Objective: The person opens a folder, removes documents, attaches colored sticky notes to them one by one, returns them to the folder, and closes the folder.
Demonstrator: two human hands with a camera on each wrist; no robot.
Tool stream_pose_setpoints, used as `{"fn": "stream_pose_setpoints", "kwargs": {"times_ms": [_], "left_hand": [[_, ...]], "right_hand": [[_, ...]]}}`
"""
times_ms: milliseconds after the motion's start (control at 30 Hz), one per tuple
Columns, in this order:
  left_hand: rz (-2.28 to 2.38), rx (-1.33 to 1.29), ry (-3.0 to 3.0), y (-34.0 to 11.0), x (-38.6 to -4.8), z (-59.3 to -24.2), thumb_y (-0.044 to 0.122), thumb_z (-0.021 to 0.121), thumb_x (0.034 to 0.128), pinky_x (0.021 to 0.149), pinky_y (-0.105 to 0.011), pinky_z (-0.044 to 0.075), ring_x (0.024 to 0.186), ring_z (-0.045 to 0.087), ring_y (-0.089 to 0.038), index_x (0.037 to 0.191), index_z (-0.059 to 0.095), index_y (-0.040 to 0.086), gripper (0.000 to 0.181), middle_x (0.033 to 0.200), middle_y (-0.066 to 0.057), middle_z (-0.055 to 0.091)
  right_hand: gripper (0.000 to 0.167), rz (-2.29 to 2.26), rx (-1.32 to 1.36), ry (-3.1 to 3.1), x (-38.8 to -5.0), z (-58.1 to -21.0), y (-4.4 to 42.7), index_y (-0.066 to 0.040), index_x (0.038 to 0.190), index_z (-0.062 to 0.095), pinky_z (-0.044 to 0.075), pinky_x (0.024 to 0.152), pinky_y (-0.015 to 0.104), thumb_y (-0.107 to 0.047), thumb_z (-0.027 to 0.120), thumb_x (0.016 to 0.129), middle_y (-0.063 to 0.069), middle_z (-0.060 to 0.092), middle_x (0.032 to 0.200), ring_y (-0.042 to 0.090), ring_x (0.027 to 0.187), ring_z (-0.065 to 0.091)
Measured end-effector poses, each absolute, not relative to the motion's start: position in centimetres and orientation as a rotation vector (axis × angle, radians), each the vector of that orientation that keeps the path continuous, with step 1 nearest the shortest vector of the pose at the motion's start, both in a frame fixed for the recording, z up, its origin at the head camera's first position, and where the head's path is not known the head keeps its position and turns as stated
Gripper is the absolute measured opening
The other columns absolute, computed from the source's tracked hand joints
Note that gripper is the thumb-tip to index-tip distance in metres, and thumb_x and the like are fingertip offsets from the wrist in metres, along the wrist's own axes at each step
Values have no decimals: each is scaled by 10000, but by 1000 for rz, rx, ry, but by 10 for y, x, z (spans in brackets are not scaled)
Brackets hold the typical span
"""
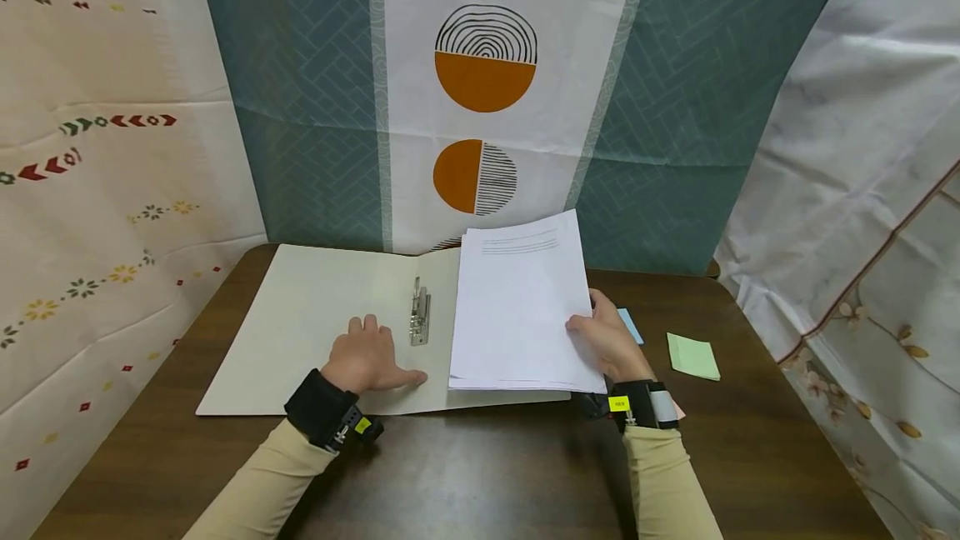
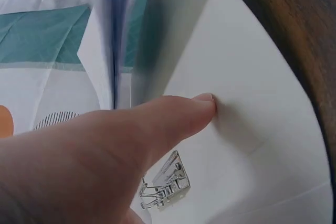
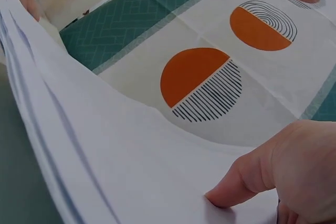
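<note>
A stack of white paper sheets (image 1: 517,315), a few printed lines near its top, is raised over the right side of an open lever arch file (image 1: 300,323). My right hand (image 1: 607,340) grips the stack by its right edge, thumb on top; its other fingers are hidden underneath. In the right wrist view the sheets (image 3: 121,145) bend and fan apart at one side. My left hand (image 1: 367,357) rests on the file's inside with fingers spread, its thumb touching the white surface. Beside it the metal lever clip (image 1: 420,315) shows bare, also seen in the left wrist view.
Right of the papers lie a green sticky note pad (image 1: 693,356) and a blue sticky note (image 1: 630,326), with a bit of pink (image 1: 678,411) partly behind the right wrist. A patterned curtain (image 1: 487,107) hangs behind the brown table (image 1: 480,473).
</note>
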State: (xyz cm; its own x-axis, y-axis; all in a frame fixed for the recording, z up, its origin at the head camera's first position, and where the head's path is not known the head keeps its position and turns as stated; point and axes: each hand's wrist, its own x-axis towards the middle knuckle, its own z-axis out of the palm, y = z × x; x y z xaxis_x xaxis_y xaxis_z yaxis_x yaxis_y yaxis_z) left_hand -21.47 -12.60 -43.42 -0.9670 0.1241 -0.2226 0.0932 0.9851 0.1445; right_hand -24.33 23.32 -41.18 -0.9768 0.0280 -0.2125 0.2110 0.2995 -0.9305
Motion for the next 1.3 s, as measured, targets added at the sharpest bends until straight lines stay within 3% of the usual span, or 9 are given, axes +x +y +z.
{"fn": "stream_pose_setpoints", "kwargs": {"times_ms": [333, 733, 900, 1067, 1300], "left_hand": [[215, 183, 2915, -138, -219, -439, 720, 839, 838, 783, -489, 609, 1114, 527, -386, 1229, 666, -144, 964, 1154, -256, 555], [195, 181, 2916, -158, -223, -439, 715, 826, 854, 782, -508, 607, 1124, 529, -413, 1211, 656, -149, 951, 1155, -284, 550], [196, 184, 2909, -158, -224, -437, 714, 819, 861, 782, -498, 596, 1108, 529, -403, 1217, 657, -154, 952, 1143, -277, 550], [190, 180, 2904, -158, -222, -435, 715, 811, 871, 788, -499, 595, 1113, 538, -406, 1241, 663, -147, 950, 1181, -294, 556], [171, 189, 2913, -159, -220, -429, 714, 794, 896, 934, -589, 623, 1361, 529, -524, 1514, 545, -153, 1093, 1477, -399, 514]], "right_hand": [[722, -1729, 223, 2423, -233, -414, 250, 31, 1730, 219, 302, 1300, 690, -32, 529, 1081, 338, 389, 1721, 487, 1469, 446], [770, -1733, 247, 2477, -216, -416, 285, 59, 1752, 133, 224, 1366, 735, -19, 524, 1093, 344, 249, 1808, 540, 1573, 369], [770, -1744, 216, 2471, -209, -415, 282, 30, 1759, 153, 276, 1344, 723, -40, 543, 1099, 320, 285, 1805, 521, 1549, 420], [748, -1765, 176, 2449, -205, -412, 274, 26, 1752, 171, 357, 1258, 628, -23, 525, 1095, 324, 351, 1761, 500, 1528, 457], [771, -1759, 189, 2421, -198, -410, 263, 13, 1765, 140, 393, 1243, 617, -33, 528, 1100, 325, 365, 1756, 487, 1523, 465]]}}
